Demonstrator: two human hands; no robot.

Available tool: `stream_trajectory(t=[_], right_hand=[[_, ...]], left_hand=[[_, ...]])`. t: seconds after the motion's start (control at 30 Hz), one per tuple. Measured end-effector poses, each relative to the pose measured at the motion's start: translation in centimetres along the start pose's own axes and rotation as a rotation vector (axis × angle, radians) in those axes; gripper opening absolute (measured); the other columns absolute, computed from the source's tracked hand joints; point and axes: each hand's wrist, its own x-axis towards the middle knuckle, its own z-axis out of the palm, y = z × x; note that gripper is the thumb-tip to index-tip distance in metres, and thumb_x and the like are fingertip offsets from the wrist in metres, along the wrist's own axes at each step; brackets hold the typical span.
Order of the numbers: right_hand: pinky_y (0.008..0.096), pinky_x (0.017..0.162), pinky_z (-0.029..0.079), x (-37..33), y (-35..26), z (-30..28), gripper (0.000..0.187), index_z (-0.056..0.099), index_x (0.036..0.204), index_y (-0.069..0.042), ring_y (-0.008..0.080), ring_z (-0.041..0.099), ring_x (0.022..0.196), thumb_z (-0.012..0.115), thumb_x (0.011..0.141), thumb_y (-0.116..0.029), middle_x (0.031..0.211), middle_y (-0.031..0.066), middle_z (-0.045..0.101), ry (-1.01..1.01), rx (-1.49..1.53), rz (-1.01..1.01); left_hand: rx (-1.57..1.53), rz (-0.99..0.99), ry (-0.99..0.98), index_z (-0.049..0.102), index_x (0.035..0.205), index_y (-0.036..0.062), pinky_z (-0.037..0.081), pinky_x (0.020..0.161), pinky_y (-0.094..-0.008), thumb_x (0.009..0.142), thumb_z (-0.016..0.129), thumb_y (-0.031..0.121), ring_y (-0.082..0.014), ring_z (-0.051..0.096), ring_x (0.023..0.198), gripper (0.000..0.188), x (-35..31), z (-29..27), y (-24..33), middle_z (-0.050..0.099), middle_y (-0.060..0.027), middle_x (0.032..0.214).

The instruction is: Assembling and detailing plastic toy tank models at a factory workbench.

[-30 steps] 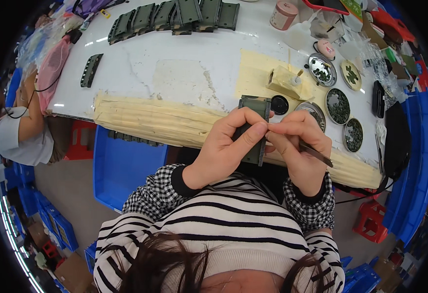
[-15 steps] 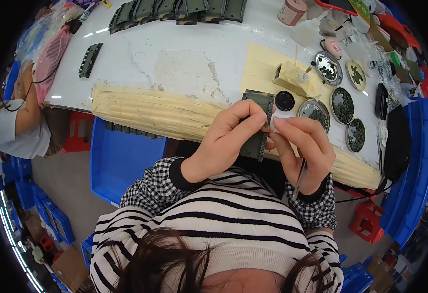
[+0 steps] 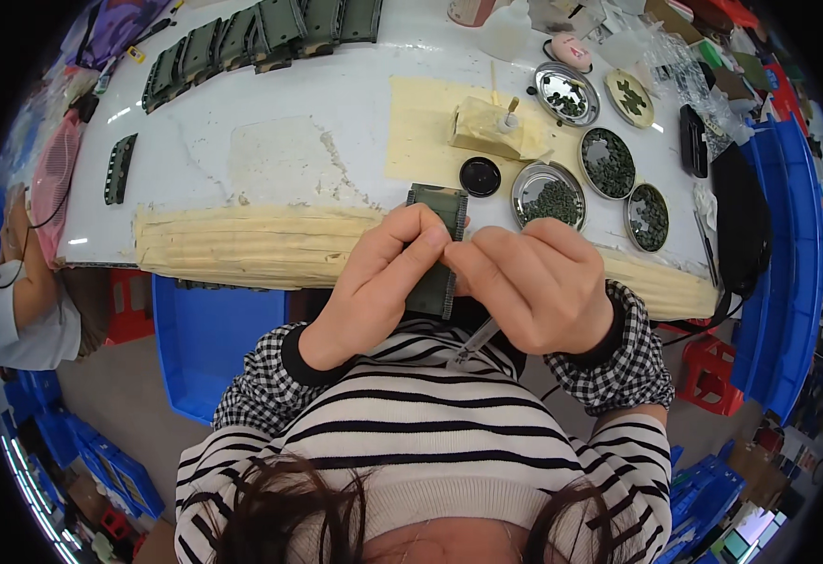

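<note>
My left hand point(image 3: 374, 287) grips a dark green rectangular panel point(image 3: 432, 293) with finely toothed edges, thumb and fingertips pressed near its right side. Against that toothed right edge, the fingers of my right hand point(image 3: 548, 296) are pinched together; whatever lies between the fingertips is hidden. A slim pale-grey tool point(image 3: 472, 345) sticks out below my right hand, held in its curled fingers. Right beyond the hands stands a round metal dish point(image 3: 517, 193) of small dark green pieces. Beside it lies a round black lid point(image 3: 480, 177).
Yellow padding point(image 3: 242, 246) covers the table's front edge. A tape-wrapped block point(image 3: 496, 136) holds a small bottle. More dishes of green pieces point(image 3: 609, 162) stand right. Similar panels point(image 3: 275, 28) lie far left, above a single panel point(image 3: 120, 169). A blue bin point(image 3: 219, 352) and another person point(image 3: 31, 315) are left.
The whole view has shifted, so the table things sit further left. My right hand has turned its back upward, fingertips closing at the panel's edge, and the tool has swung toward the lower left.
</note>
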Motion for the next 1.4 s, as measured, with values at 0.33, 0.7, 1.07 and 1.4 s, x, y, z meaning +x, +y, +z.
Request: stream_trajectory(t=[0.33,0.7,1.07,1.4], right_hand=[[0.029,0.052,0.045,2.1,-1.1,1.4,0.025,0.063,0.089,-0.001,0.0224,0.058,0.062,0.073,0.068,0.006,0.078,0.0088,0.058,0.26,0.295,0.505],[0.0298,0.052,0.045,2.3,-0.9,2.2,0.022,0.064,0.087,-0.002,0.0233,0.058,0.061,0.074,0.069,0.004,0.078,0.0082,0.059,0.25,0.246,0.465],[0.0306,0.054,0.046,2.0,-0.6,2.1,0.021,0.065,0.09,-0.002,0.0225,0.059,0.063,0.072,0.071,0.002,0.08,0.0082,0.06,0.21,0.235,0.374],[0.0308,0.055,0.048,1.8,-0.9,1.4,0.026,0.066,0.095,-0.001,0.0245,0.061,0.068,0.075,0.07,-0.002,0.083,0.0101,0.062,0.188,0.246,0.318]], left_hand=[[0.514,0.295,0.184,0.017,0.149,0.0028,0.046,0.071,-0.0249,0.086,0.053,-0.003,-0.0169,0.061,0.078,0.073,-0.8,1.4,0.0,0.063,-0.0161,0.103],[0.637,0.428,0.193,0.026,0.146,-0.0001,0.046,0.059,-0.0292,0.079,0.055,-0.006,-0.0244,0.056,0.061,0.073,-0.8,1.4,-0.3,0.056,-0.0162,0.076],[0.715,0.487,0.211,0.027,0.145,-0.0029,0.046,0.057,-0.0343,0.077,0.056,-0.007,-0.0287,0.056,0.062,0.074,-1.0,1.3,-0.2,0.054,-0.0157,0.074],[0.805,0.522,0.166,0.027,0.145,-0.0038,0.048,0.063,-0.0343,0.077,0.057,-0.008,-0.0294,0.059,0.068,0.075,-1.3,1.3,0.4,0.059,-0.0171,0.084]])
